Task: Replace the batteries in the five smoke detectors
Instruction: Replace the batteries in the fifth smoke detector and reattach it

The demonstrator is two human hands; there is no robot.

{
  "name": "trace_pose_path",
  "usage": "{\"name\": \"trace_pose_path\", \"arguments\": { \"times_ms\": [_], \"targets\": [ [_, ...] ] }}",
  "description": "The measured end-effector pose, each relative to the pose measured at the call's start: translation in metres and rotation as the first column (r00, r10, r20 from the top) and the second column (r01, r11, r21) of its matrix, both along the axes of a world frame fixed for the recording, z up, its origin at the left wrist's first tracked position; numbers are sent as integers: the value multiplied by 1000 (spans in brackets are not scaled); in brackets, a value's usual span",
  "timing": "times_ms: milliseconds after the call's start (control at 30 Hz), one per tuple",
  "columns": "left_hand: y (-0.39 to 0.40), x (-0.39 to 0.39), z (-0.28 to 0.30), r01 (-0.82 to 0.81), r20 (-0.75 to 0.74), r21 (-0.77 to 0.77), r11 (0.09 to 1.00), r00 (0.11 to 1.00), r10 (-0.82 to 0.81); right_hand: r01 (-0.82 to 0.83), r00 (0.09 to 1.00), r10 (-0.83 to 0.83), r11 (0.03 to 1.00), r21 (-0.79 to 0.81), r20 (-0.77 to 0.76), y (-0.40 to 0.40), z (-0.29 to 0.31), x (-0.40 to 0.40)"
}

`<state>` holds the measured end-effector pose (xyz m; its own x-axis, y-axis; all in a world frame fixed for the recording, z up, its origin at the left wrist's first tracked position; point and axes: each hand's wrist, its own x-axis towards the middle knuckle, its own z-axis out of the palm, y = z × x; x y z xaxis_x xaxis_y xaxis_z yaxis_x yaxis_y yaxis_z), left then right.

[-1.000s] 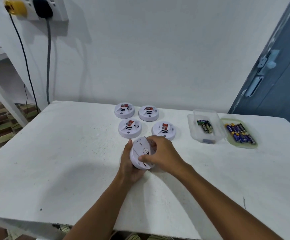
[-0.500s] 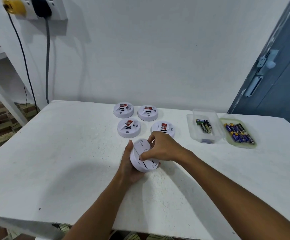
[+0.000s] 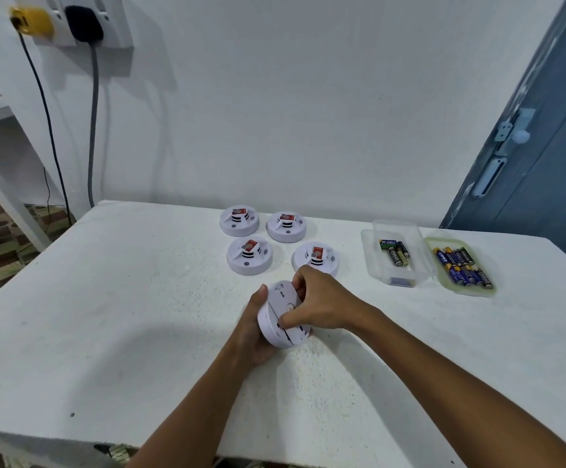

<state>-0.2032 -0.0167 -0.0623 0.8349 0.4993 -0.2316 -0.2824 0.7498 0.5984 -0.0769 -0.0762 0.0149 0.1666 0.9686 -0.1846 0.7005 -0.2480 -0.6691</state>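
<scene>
While four smoke detectors sit untouched near the wall, both hands, left hand and right hand, grip the fifth detector at mid-table, its batteries seemingly not yet changed.

Near the middle of the white table the left hand cupped a white smoke detector from below, tilted on edge; the right hand gripped its upper face, fingers curled over the rim; toward the far edge four more detectors lay flat in two rows; nearer the far right corner sat a clear tub with a few batteries, and beside it a green-rimmed lid holding blue batteries.
</scene>
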Motion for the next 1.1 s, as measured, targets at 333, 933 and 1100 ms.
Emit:
{"name": "trace_pose_path", "arguments": {
  "times_ms": [333, 933, 1100],
  "targets": [
    [-1, -1, 8, -82, -32, -88, 993, 996, 79, -37, 999, 37, 999, 18, -5, 3, 5, 3],
    [7, 4, -4, -196, 108, -166, 966, 971, 216, 200, 934, -99, 941, 273, -343, -17, -15, 11],
    [3, -1, -1, -169, 179, -88, 982, 967, 183, 59, 996, -41, 974, 220, -84, -20, -12, 1]
  ]
}}
